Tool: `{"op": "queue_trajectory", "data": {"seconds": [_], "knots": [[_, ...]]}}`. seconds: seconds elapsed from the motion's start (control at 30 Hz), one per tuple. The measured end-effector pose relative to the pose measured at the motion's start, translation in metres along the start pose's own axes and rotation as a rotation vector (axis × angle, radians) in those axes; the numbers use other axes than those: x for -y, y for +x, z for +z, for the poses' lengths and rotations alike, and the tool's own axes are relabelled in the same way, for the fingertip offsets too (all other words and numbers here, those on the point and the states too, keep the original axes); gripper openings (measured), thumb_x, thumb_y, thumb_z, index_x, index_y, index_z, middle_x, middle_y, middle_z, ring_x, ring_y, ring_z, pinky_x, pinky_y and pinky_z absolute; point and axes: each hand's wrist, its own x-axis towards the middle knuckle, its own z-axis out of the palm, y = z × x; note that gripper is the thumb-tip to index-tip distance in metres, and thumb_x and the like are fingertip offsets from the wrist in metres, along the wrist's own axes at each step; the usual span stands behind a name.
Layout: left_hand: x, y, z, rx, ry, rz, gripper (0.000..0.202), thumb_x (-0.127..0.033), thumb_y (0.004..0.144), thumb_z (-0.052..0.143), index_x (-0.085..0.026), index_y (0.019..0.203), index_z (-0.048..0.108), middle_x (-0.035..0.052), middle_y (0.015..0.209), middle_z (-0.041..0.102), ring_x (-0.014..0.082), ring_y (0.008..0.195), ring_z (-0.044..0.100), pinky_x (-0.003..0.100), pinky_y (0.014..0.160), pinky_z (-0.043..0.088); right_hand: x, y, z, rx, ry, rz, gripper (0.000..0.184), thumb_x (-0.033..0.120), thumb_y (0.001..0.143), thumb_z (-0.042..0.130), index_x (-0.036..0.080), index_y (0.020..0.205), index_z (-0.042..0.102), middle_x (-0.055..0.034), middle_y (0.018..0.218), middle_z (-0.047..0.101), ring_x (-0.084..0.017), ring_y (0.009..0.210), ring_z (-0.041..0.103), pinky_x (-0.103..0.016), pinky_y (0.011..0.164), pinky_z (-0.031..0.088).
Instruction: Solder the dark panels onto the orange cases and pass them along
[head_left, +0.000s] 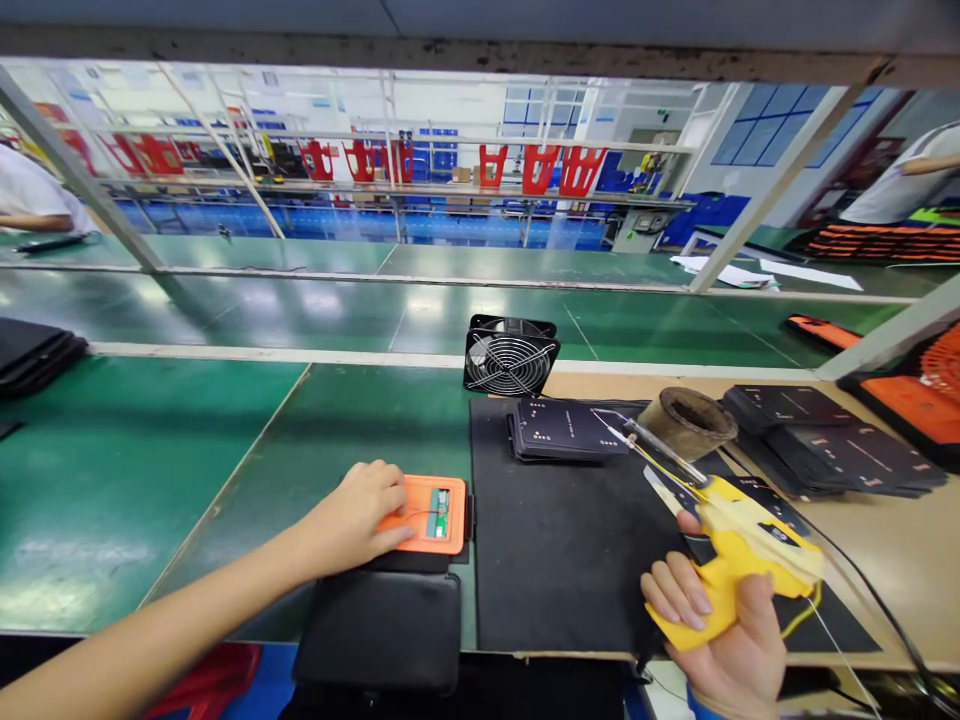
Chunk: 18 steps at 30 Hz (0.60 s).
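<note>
Far left, on the green belt table (pixel 187 470), a stack of black cases (pixel 37 355) sits at the edge. Nearer, the left hand (pixel 352 515) lies palm-down on an orange fixture (pixel 424 515), grip released, fingers laid over its top. A small green circuit board (pixel 438 512) sits in the fixture, just beside the fingertips. Below them, a black pouch (pixel 376 630) lies at the near edge. Next, a black mat (pixel 555 540) spreads across the table, a caged cooling fan (pixel 510 355) standing upright just past its far edge. A stack of black panels (pixel 566 430) lies on the mat, near a brown cup (pixel 688 422). The right hand (pixel 720 620) is clenched on a yellow pistol-grip tool (pixel 739 555) over the mat's right side, its thin metal tip reaching toward the panels. More black panels (pixel 847 445) lie farther right.
</note>
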Motion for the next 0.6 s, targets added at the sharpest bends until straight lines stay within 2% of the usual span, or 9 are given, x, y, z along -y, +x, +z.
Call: {"op": "queue_trajectory", "data": {"seconds": [0.17, 0.27, 0.33, 0.5, 0.6], "knots": [[-0.002, 0.008, 0.001, -0.03, 0.048, 0.077, 0.024, -0.022, 0.086, 0.044, -0.015, 0.069, 0.059, 0.0064, 0.084, 0.056, 0.0187, 0.079, 0.049, 0.033, 0.074, 0.036, -0.002, 0.001, 0.002, -0.016, 0.044, -0.023, 0.04, 0.046, 0.071, 0.078, 0.025, 0.101, 0.063, 0.0054, 0.05, 0.039, -0.012, 0.042, 0.019, -0.024, 0.04, 0.03], [-0.005, 0.021, -0.008, -0.078, 0.01, 0.148, 0.023, -0.02, 0.085, 0.042, -0.015, 0.071, 0.06, 0.0059, 0.086, 0.057, 0.0176, 0.079, 0.049, 0.032, 0.075, 0.036, -0.004, 0.002, 0.0, -0.018, 0.06, -0.034, 0.045, 0.047, 0.071, 0.078, 0.022, 0.106, 0.063, 0.006, 0.049, 0.037, -0.012, 0.042, 0.015, -0.023, 0.04, 0.027], [-0.01, 0.034, -0.012, -0.104, 0.007, 0.228, 0.022, -0.018, 0.085, 0.043, -0.016, 0.072, 0.061, 0.005, 0.087, 0.058, 0.017, 0.08, 0.05, 0.031, 0.075, 0.035, -0.005, 0.002, -0.002, -0.007, 0.07, -0.036, 0.047, 0.047, 0.072, 0.077, 0.02, 0.108, 0.063, 0.0062, 0.05, 0.037, -0.011, 0.043, 0.013, -0.023, 0.039, 0.026], [-0.027, 0.074, -0.009, -0.089, 0.123, 0.474, 0.02, -0.012, 0.079, 0.051, -0.016, 0.059, 0.054, 0.002, 0.072, 0.057, 0.0149, 0.073, 0.049, 0.029, 0.07, 0.032, -0.003, 0.002, -0.002, 0.037, 0.09, -0.03, 0.034, 0.045, 0.074, 0.076, 0.024, 0.098, 0.065, 0.0055, 0.052, 0.037, -0.012, 0.042, 0.017, -0.023, 0.042, 0.028], [-0.039, 0.094, -0.013, -0.106, 0.113, 0.514, 0.018, -0.016, 0.08, 0.055, -0.016, 0.062, 0.057, 0.0015, 0.074, 0.059, 0.0147, 0.074, 0.052, 0.028, 0.071, 0.033, -0.002, 0.003, -0.003, 0.054, 0.057, -0.039, 0.037, 0.047, 0.076, 0.074, 0.023, 0.102, 0.064, 0.0057, 0.053, 0.036, -0.012, 0.043, 0.015, -0.022, 0.042, 0.028]]}}
